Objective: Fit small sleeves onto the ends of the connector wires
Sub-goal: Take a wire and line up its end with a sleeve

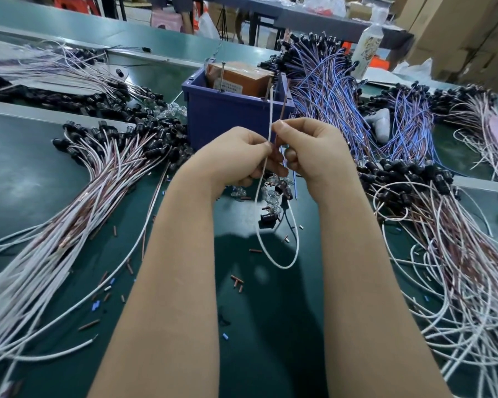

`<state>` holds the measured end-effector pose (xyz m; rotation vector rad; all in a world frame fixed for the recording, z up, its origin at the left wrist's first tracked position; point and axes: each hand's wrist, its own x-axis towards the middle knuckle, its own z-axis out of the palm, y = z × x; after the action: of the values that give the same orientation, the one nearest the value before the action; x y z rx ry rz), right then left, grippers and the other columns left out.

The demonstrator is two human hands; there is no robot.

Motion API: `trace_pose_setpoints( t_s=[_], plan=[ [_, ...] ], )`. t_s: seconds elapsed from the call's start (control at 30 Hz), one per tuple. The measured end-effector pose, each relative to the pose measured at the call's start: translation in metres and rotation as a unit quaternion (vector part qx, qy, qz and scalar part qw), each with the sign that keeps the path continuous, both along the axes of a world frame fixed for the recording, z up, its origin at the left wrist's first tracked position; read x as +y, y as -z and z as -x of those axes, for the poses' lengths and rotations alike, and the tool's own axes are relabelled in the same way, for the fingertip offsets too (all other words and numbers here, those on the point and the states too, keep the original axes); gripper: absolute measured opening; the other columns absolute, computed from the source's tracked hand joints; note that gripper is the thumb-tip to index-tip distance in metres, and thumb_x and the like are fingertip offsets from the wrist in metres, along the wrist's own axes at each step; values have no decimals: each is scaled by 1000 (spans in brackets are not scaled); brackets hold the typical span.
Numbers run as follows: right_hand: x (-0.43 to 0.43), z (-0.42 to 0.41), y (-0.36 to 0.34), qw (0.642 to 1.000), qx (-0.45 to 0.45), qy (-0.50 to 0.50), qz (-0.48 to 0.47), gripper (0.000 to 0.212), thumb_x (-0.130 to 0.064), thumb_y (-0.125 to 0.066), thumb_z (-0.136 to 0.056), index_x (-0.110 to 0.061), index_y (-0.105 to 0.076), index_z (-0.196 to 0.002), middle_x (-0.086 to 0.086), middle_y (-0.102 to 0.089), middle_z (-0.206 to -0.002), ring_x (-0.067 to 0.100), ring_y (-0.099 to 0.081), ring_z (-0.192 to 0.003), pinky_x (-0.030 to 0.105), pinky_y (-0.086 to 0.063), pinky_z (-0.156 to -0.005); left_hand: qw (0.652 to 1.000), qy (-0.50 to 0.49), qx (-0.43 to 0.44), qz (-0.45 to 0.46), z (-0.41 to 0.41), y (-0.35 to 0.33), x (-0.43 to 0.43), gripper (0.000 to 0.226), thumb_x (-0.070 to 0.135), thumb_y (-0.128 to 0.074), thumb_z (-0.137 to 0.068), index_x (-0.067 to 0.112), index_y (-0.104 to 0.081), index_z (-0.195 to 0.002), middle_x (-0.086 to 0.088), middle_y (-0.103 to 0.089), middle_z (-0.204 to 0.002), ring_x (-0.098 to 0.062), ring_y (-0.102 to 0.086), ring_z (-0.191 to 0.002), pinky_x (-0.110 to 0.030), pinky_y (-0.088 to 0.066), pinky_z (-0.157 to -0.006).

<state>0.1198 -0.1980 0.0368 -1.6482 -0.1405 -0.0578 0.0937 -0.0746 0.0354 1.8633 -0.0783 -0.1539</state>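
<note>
Where the two hands meet over the middle of the bench (41,173), each grip is closed on a thin wire. The left hand (242,152) pinches the white wire (269,116) between thumb and forefinger. The right hand (314,150) pinches the brown wire (283,110) just beside it, with its other fingers curled under. Both wire ends stand nearly upright past the fingertips, in front of the blue bin (227,119). Whether a sleeve sits on either end is too small to tell.

Below the left hand the white wire drops, swings round in a loop close above the bench and climbs back toward a black connector (285,188) hanging under the hands. Small clear pieces (270,196) lie on the bench beneath it.

Short brown tube pieces (237,280) are scattered on the green surface between and beside the forearms, with a few blue bits (96,305) among them. To the left lies a large bundle of white and brown wires (98,196) tipped with black connectors, and a similar bundle (457,254) spreads out on the right. Right of the bin lies a bundle of blue wires (328,90). The bin holds a brown box (239,79), and a bottle (367,50) stands farther back.
</note>
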Motion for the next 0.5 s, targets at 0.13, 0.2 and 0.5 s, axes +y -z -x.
trace_pose_setpoints(
  t_s=[0.13, 0.2, 0.5],
  plan=[
    [-5, -5, 2, 999, -4, 41, -14, 17, -18, -64, -89, -18, -65, -72, -5, -59, -59, 2, -38, -39, 17, -33, -43, 999, 22, -7, -45, 2, -3, 0, 29, 22, -42, -101, 15, -64, -83, 5, -70, -68, -8, -40, -52, -20, -34, -51],
    [-9, -9, 2, 996, -5, 66, -60, 19, -18, -63, -90, -17, -66, -71, -6, -59, -58, 5, -36, -42, 17, -31, -43, 996, 38, -2, -84, 4, -4, 0, 30, 21, -43, -101, 17, -63, -79, 9, -67, -60, -8, -38, -50, -19, -34, -49],
    [-17, -16, 7, 993, -5, 90, -76, 27, -11, -58, -92, -13, -59, -65, -2, -47, -56, 6, -35, -43, 17, -30, -42, 981, 102, 7, -165, 9, -7, 3, 32, 22, -41, -101, 17, -58, -74, 7, -60, -60, -7, -36, -47, -12, -32, -42]
  ],
)
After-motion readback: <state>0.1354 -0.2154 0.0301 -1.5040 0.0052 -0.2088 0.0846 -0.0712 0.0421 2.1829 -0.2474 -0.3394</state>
